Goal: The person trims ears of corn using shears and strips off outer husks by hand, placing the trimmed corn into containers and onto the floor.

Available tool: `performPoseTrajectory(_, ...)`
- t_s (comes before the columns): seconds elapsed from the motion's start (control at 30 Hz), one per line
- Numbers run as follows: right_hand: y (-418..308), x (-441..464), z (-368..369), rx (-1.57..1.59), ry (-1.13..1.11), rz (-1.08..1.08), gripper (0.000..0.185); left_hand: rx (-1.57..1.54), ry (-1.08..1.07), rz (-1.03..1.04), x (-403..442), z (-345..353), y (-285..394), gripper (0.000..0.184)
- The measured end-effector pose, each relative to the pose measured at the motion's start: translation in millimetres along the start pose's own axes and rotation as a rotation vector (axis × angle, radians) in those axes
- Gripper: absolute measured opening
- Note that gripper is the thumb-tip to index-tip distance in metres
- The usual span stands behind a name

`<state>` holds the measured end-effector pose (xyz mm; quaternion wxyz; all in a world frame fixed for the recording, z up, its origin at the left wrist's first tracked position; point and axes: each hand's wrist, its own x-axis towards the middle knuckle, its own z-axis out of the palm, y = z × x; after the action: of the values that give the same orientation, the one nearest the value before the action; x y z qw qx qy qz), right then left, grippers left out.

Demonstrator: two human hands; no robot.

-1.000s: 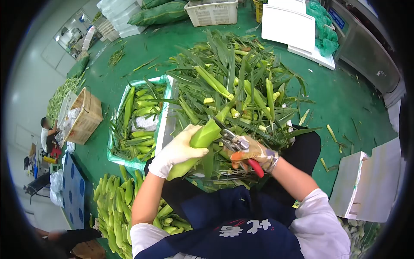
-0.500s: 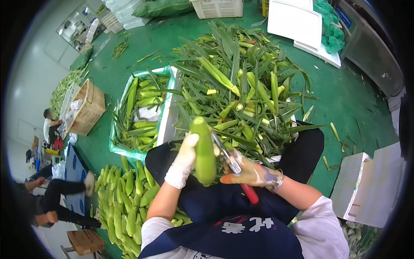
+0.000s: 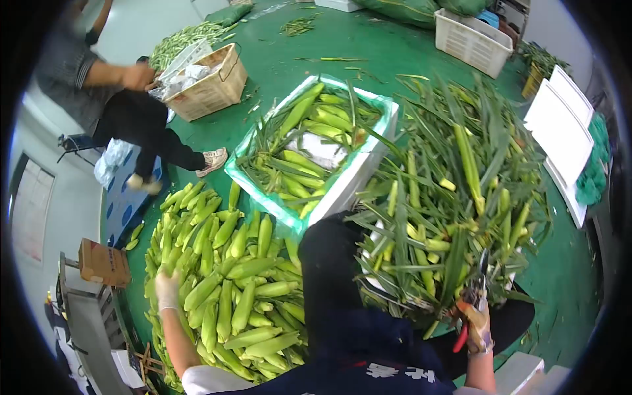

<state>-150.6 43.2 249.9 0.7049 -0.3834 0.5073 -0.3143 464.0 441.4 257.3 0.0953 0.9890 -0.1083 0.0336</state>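
My left hand, in a white glove, is at the left side of a large pile of green corn ears; its fingers are blurred against the pile. In my right hand, in a stained glove, are pruning shears with red handles, their dark blades pointing up. The shears are over the near edge of a heap of corn leaves and stalks. Between the two heaps stands a white foam box lined with green plastic, holding corn ears, leaves and a whitish packet.
A person in dark trousers walks at the upper left beside a beige crate. A cardboard box is at the left. At the back right is a white crate; white foam boards and green netting lie further right.
The view has turned left. My left hand has moved to the corn pile, and the ear it held is no longer in it. My right hand keeps the shears. The person at left has come nearer.
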Motion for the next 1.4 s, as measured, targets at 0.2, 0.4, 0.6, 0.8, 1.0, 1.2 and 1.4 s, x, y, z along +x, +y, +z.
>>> performPoseTrajectory(0.2, -25, 25, 67, -0.155, -0.057, 0.120, 0.034, -0.055, 0.590, 0.494, 102, 93, 110, 0.029)
performPoseTrajectory(0.4, -33, 53, 86, -0.574, -0.127, 0.109, 0.036, -0.075, -0.217, 1.134, 137, 257, 423, 0.034)
performPoseTrajectory(0.6, -26, 34, 72, -0.559, 0.073, 0.138, 0.042, 0.640, -0.610, 1.275, 146, 263, 457, 0.059)
performPoseTrajectory(0.8, -25, 31, 76, -1.100, -0.249, -0.067, 0.072, -0.475, -0.489, 0.840, 130, 167, 432, 0.061)
performPoseTrajectory(1.0, -63, 58, 163, -1.043, -0.330, -0.328, 0.074, -0.955, -0.653, 1.000, 20, 44, 447, 0.052)
performPoseTrajectory(1.2, -81, 65, 149, -0.956, -0.261, -0.488, 0.085, -0.674, -0.917, 1.355, -75, -17, 457, 0.065)
performPoseTrajectory(1.4, -64, 39, 103, -0.862, -0.120, -0.460, 0.084, -0.536, -1.174, 1.324, -141, -26, 476, 0.073)
